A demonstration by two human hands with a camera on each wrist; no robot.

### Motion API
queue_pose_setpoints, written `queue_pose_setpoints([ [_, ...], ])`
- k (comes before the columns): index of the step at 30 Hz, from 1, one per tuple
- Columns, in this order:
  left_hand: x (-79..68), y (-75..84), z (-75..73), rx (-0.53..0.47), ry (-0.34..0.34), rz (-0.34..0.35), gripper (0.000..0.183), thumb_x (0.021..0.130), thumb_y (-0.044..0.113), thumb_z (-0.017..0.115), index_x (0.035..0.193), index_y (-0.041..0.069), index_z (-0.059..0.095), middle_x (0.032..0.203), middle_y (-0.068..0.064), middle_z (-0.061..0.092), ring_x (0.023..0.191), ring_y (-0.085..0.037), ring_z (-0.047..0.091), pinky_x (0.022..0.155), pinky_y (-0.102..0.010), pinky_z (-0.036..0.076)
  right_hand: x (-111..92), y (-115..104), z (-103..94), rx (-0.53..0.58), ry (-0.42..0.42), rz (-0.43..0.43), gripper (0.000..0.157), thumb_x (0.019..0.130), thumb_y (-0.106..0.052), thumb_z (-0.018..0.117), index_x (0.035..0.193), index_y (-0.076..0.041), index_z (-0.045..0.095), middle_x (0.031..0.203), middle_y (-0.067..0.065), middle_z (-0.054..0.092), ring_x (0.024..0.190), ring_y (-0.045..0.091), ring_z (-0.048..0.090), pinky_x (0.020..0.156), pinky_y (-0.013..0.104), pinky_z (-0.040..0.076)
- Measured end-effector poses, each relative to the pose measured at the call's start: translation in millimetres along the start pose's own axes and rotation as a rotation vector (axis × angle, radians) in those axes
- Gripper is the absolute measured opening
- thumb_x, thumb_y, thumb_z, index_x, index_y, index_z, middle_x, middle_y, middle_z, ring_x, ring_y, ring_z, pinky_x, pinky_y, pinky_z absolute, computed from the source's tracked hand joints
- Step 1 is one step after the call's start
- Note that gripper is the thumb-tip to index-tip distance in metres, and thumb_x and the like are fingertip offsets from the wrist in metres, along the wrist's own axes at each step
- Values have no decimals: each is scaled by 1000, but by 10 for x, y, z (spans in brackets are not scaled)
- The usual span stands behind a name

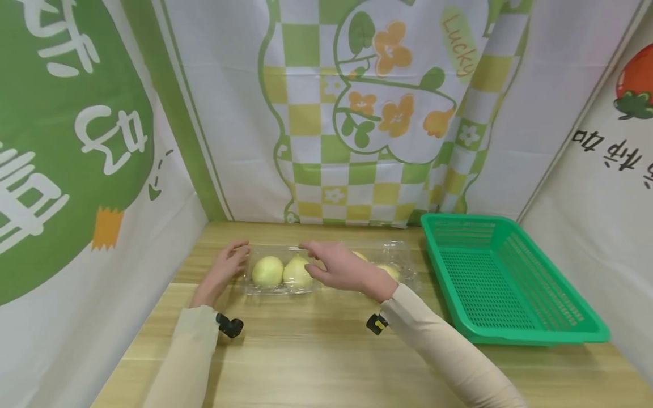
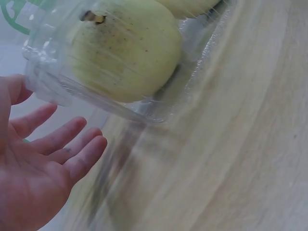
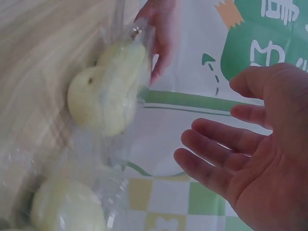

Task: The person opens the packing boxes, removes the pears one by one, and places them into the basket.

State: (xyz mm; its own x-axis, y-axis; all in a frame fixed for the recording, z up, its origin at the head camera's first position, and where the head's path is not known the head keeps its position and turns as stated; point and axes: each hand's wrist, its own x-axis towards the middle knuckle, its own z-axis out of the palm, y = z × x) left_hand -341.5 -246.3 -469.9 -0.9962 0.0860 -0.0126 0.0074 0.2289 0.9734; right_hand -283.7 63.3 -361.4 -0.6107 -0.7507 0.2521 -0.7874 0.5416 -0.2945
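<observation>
A clear plastic box [image 1: 278, 291] with pale yellow-green pears stands at the middle of the table. Two of its pears show plainly, one being the left pear [image 1: 267, 272]. At the box's left end is my left hand [image 1: 223, 273], fingers loosely spread; in the left wrist view a fingertip [image 2: 20, 89] meets the box edge, though contact is unclear. My right hand [image 1: 340, 265] hovers over the box's right part with relaxed fingers and holds nothing. Another clear box [image 1: 408, 277] with pears sits to the right, partly hidden by that hand and wrist.
A green plastic basket [image 1: 510, 334] with slotted walls stands on the right of the wooden table [image 1: 316, 362]. Printed cloth [image 1: 234, 85] hangs behind and at both sides. Each wrist carries a small black camera, such as the left wrist camera [image 1: 230, 326].
</observation>
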Motion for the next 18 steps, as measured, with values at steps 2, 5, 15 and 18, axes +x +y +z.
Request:
queue_pose_setpoints([
  [2, 16, -27, 14, -14, -2, -4, 53, 99, 36, 37, 143, 7, 29, 144, -21, 33, 128, -39, 37, 101, -47, 39, 8, -4, 54, -11, 7, -10, 40, 96, -26, 46, 134, -13, 43, 120, 3, 61, 108, 14, 59, 89, 28, 49],
  [5, 34, -53, 32, -53, 1, -6, 51, 100, 34, 36, 142, 5, 32, 144, -21, 33, 127, -38, 38, 100, -43, 41, 22, -20, 127, -42, 8, -28, 38, 95, -25, 48, 130, -11, 48, 121, 3, 60, 110, 15, 57, 92, 28, 48],
  [15, -13, -94, 50, -79, 19, -59, 46, 100, 33, 36, 141, 9, 37, 142, -13, 39, 123, -26, 44, 92, -28, 45, 120, -66, 383, -211, 58, -131, 8, 90, -17, 55, 85, -18, 61, 91, -6, 61, 87, 10, 54, 78, 21, 45],
  [18, -9, -144, 71, -88, 41, -63, 48, 99, 37, 40, 139, 11, 39, 136, -12, 46, 109, -15, 54, 81, -21, 49, 128, -83, 455, -236, 59, -123, 7, 90, -19, 55, 86, -18, 60, 101, -4, 62, 97, 13, 54, 86, 25, 45],
])
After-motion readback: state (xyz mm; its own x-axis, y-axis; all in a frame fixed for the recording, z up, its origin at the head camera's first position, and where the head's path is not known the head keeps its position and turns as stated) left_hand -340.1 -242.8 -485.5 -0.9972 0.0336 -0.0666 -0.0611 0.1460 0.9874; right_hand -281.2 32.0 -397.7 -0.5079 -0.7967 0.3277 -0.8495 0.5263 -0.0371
